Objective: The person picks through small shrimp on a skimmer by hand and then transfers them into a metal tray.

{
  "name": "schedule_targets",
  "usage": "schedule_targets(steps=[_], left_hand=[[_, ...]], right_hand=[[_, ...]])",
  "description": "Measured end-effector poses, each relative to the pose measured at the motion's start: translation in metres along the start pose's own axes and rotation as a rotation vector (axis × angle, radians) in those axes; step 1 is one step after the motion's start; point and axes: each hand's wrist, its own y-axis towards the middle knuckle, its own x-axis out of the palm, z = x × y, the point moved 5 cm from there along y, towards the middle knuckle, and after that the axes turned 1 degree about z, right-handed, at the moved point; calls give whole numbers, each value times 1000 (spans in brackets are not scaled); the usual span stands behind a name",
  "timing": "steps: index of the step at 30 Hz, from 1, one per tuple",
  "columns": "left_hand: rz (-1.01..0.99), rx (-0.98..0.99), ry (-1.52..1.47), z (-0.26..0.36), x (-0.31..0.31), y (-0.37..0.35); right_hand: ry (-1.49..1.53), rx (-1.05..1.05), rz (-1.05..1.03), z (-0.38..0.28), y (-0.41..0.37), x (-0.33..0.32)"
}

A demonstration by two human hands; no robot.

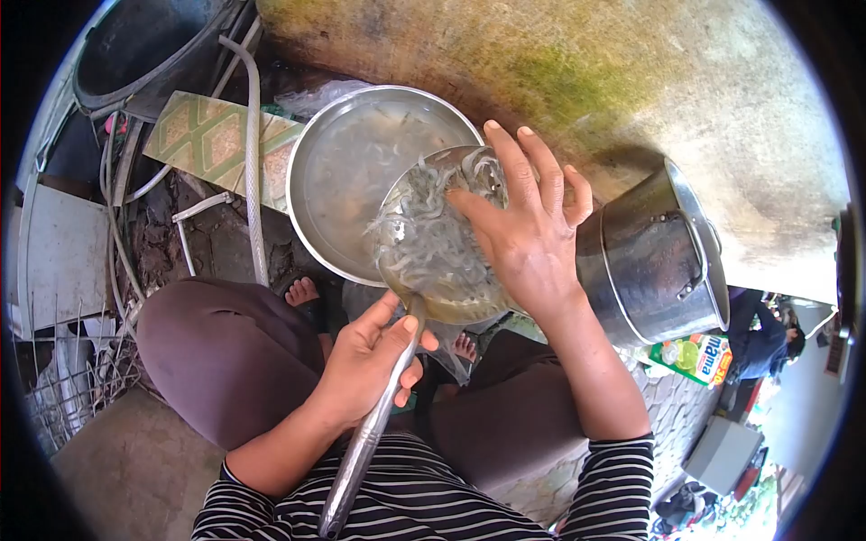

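Note:
My left hand (365,365) is wrapped round the long metal handle of a skimmer (456,308), which is tilted over the near right rim of a round metal basin (299,203). Small greyish, translucent shrimp (428,234) are heaped in the skimmer's bowl. Over the bowl's right side is my right hand (537,230), its fingers spread and its thumb reaching in among the shrimp. Nothing appears gripped in it. Cloudy water fills the basin, with more shrimp showing in it.
A tall metal pot (645,257) leans on its side at the right, near a green packet (695,359). The stained wall (577,72) runs behind the basin. At the left are a hose (253,162), a patterned tile (203,140) and a dark tub (149,54). Another person (762,334) is far right.

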Motion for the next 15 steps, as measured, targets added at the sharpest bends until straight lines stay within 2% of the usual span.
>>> schedule_targets(steps=[9, 15], left_hand=[[6, -7, 17, 0, 2, 1], [36, -2, 11, 1, -3, 3]], right_hand=[[-35, -32, -23, 2, 0, 2], [28, 21, 24, 1, 3, -10]])
